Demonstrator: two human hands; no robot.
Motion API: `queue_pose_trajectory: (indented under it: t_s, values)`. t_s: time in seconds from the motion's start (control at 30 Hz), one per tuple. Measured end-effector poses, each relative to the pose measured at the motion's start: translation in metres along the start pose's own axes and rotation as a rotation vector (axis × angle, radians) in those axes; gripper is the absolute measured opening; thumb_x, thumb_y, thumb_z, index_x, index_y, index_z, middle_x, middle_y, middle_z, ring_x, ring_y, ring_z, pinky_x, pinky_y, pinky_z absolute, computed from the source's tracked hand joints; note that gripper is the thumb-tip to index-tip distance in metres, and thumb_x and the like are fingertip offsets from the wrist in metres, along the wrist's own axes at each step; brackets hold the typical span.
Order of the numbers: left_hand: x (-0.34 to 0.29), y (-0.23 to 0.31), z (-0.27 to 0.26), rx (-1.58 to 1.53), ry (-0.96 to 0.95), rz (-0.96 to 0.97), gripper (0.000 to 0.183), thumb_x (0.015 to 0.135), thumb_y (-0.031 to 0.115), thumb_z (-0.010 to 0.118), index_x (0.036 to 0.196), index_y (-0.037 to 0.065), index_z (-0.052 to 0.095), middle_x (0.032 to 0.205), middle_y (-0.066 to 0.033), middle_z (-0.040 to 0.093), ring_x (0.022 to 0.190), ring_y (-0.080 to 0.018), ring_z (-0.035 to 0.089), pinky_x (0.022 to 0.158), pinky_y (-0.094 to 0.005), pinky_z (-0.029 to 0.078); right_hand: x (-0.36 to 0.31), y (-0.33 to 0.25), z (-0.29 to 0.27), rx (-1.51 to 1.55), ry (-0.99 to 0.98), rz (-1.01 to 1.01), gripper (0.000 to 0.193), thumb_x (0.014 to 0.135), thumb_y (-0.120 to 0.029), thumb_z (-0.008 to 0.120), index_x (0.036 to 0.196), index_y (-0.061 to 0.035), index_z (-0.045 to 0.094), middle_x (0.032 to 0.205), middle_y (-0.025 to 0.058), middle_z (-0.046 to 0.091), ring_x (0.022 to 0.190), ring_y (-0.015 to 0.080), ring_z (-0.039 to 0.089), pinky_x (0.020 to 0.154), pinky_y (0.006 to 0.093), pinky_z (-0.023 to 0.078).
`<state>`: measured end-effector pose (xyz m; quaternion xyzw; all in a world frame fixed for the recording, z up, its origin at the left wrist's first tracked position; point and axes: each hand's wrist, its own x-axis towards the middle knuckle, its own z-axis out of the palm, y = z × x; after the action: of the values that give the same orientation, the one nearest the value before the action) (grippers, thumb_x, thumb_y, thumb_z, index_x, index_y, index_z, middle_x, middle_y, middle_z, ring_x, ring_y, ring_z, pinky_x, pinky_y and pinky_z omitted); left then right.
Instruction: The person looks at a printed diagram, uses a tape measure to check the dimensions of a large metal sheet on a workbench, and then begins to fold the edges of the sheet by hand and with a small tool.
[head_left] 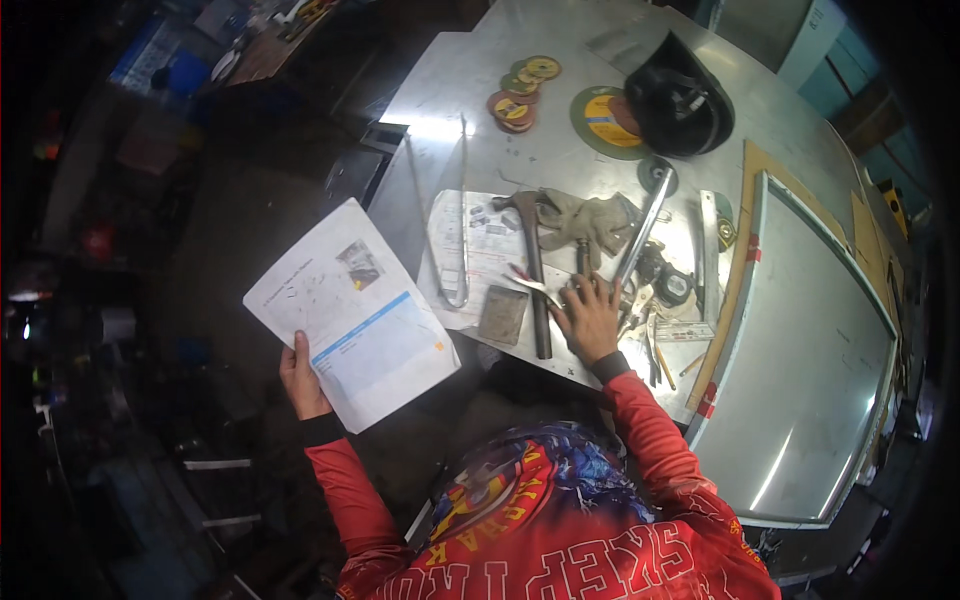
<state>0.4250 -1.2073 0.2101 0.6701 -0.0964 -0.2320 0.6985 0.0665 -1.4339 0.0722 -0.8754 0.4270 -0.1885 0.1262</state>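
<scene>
My left hand (301, 378) grips the edge of a white printed sheet (400, 365), thumb on top, holding it tilted off the table's left edge. The sheet bears a small photo and a blue table. On the metal table, my right hand (592, 322) rests with fingers spread at the near end of a dark-handled tool (583, 257); what lies under the palm is hidden. Just left of it lie a claw hammer (533, 260) and a flat rectangular block (503, 314). Grey work gloves (600, 222) lie beyond the fingers, and a shiny metal tube (645, 225) slants to the right.
Around the hands are a tape measure (677, 289), a bent metal rod (464, 230) and another printed paper (485, 235). Farther back sit small discs (513, 110), a large disc (603, 122) and a black welding helmet (680, 105). A framed panel (810, 370) occupies the right side.
</scene>
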Motion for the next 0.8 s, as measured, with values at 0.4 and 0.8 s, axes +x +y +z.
queue_pose_trajectory:
  t_s: [0.4, 0.8]
  values:
    - [0.069, -0.023, -0.044, 0.026, -0.057, -0.067, 0.027, 0.094, 0.021, 0.06, 0.108, -0.003, 0.06, 0.101, -0.0086, 0.065, 0.086, -0.0142, 0.062, 0.076, -0.0275, 0.049, 0.065, -0.123, -0.001, 0.352, -0.252, -0.027, 0.038, 0.076, -0.019, 0.072, 0.109, -0.0073, 0.059, 0.117, 0.0179, 0.051, 0.098, 0.0351, 0.057, 0.079, 0.0448, 0.048]
    - [0.201, -0.052, -0.049, 0.006, -0.442, -0.09, 0.03, 0.092, 0.02, 0.063, 0.111, -0.003, 0.063, 0.101, -0.0081, 0.066, 0.086, -0.0119, 0.06, 0.078, -0.0258, 0.046, 0.06, -0.166, 0.104, 0.472, 0.289, 0.263, 0.014, 0.084, -0.016, 0.068, 0.087, -0.0051, 0.06, 0.118, 0.0193, 0.05, 0.111, 0.0329, 0.05, 0.095, 0.0363, 0.04]
